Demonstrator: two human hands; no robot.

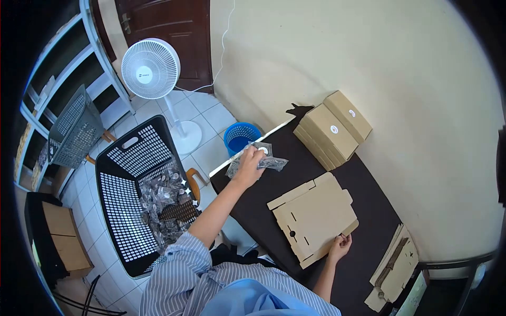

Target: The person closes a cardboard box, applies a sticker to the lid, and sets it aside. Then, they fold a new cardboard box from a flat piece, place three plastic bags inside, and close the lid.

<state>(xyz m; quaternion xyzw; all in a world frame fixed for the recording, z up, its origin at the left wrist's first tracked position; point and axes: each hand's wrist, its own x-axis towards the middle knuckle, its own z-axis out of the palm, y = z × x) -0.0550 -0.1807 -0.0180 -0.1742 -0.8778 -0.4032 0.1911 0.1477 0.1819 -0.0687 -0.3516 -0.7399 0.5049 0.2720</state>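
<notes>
My left hand reaches to the table's far left edge, its fingers curled over clear plastic packets. A round white label shows on one packet beside the fingertips; the packets' contents are hard to make out. An unfolded brown cardboard box lies flat on the dark table, with slots and a round hole along its near left side. At its lower right edge, my right hand has its fingers bent and closed on the cardboard.
Closed cardboard boxes with round stickers stand against the wall. More flat cardboard lies at the table's right end. Left of the table are a black basket holding plastic packets, a blue bin and a white fan.
</notes>
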